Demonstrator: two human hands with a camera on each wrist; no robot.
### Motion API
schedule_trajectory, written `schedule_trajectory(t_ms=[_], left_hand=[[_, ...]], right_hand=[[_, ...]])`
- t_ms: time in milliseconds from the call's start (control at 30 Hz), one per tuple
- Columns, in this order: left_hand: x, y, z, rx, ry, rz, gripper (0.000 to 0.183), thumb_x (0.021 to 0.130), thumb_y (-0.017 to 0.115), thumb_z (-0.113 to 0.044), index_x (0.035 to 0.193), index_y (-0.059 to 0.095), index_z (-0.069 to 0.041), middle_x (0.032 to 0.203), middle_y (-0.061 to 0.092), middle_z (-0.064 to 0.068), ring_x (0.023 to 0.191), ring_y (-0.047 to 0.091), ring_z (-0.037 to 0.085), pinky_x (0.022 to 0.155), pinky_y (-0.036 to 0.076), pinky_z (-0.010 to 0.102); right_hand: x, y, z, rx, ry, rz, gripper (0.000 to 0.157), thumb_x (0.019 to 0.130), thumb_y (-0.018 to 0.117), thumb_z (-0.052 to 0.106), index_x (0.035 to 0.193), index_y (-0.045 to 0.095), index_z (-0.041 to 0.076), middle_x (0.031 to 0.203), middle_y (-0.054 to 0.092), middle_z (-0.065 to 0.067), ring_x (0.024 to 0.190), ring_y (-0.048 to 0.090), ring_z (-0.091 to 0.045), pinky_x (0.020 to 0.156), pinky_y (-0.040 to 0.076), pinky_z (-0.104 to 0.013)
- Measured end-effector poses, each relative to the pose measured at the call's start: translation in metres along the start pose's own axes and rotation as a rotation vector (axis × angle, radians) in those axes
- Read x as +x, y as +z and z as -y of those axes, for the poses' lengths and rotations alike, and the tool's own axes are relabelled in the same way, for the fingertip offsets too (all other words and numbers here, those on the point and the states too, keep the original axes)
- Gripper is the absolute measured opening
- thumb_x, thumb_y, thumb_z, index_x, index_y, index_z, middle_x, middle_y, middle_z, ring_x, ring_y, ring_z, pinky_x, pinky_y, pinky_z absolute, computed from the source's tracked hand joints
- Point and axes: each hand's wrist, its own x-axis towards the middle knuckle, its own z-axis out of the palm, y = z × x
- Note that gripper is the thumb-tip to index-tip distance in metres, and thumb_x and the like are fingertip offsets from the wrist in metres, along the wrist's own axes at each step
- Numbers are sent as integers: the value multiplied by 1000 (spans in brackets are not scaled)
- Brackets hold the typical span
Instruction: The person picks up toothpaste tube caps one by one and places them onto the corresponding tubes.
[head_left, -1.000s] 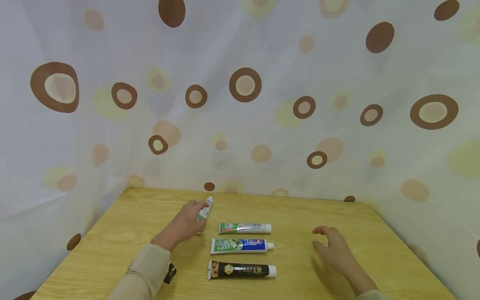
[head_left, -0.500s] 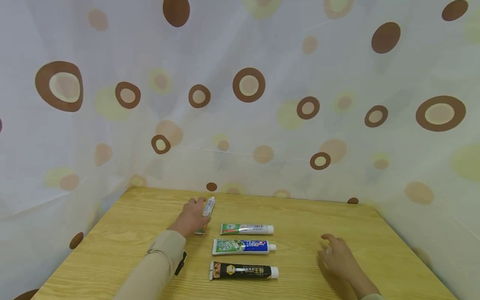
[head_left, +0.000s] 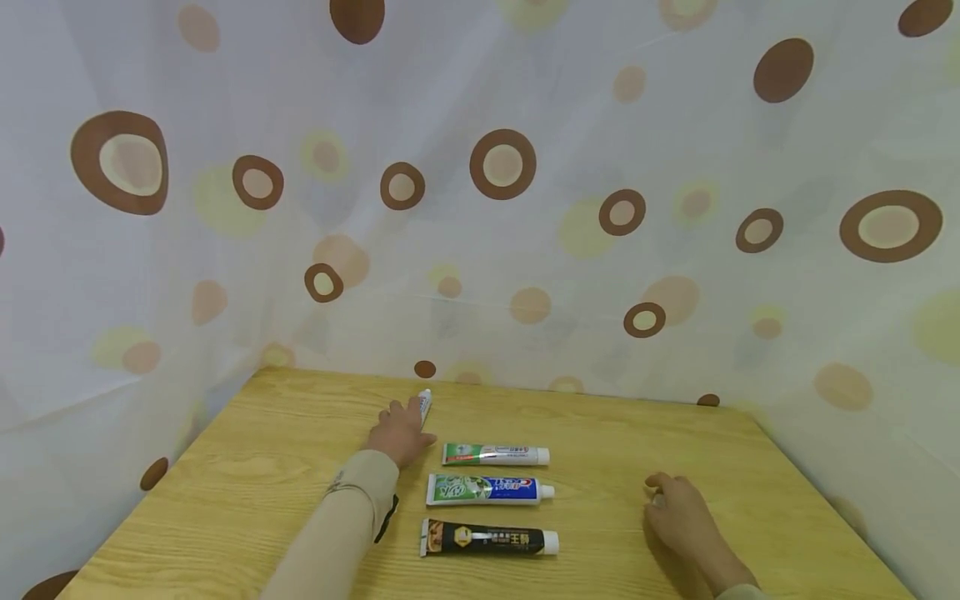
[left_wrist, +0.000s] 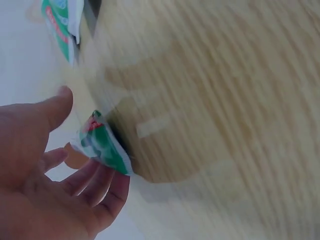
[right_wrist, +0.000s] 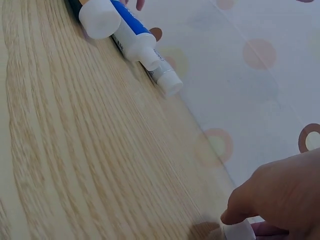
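Note:
My left hand (head_left: 399,432) reaches over a toothpaste tube (head_left: 426,403) at the back left, covering most of it in the head view. In the left wrist view the fingers lie along one side of this tube's green crimped end (left_wrist: 107,145), while the thumb stands apart from it. My right hand (head_left: 682,515), low over the table's right side, pinches a small white cap-like piece (right_wrist: 239,230) at its fingertips. Between the hands lie a green-and-silver toothpaste tube (head_left: 495,455), a green-and-blue one (head_left: 483,490) and a black one (head_left: 487,539), parallel, nozzle ends to the right.
The wooden table (head_left: 600,442) ends at a white curtain (head_left: 525,250) with brown and yellow circles, which hangs behind it and on both sides. In the right wrist view the green-and-blue tube shows a narrow white nozzle (right_wrist: 150,59).
My left hand has shifted right over the back tube, covering more of it, its thumb now spread to the right. The right hand's thumb and index finger have drawn closer together.

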Motion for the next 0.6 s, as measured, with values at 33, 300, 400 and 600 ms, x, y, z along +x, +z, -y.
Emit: schedule_trajectory(t_ms=[33,300,400,600], left_hand=[[1,2,-1,31,8,-19,65,93,71,-27,144,40,1,132,47,35,120,49,52,87,50,59],[6,11,7,170,74,-91,50,93,66,-10,138,47,-1,121,54,34,105,56,50,73,55,55],[6,9,11,124,63,-57,54,91,68,-14,139,44,-1,118,54,33,97,58,47,73,54,54],[7,9,16,41,4,21,63,92,61,-19,146,35,0,123,48,36,86,59,42,75,51,53]], right_hand=[[0,0,-1,-11,2,2,42,81,60,-3,120,56,-17,107,60,-33,93,63,-36,79,55,-50],[2,-4,-7,-48,30,21,35,83,59,-1,114,60,-16,105,60,-32,92,64,-37,78,56,-51],[2,-5,-7,-35,43,38,30,85,56,0,111,62,-14,104,61,-28,95,64,-37,81,55,-51],[1,-6,-8,7,42,71,27,91,53,2,110,63,-14,107,63,-26,97,64,-40,81,54,-50]])
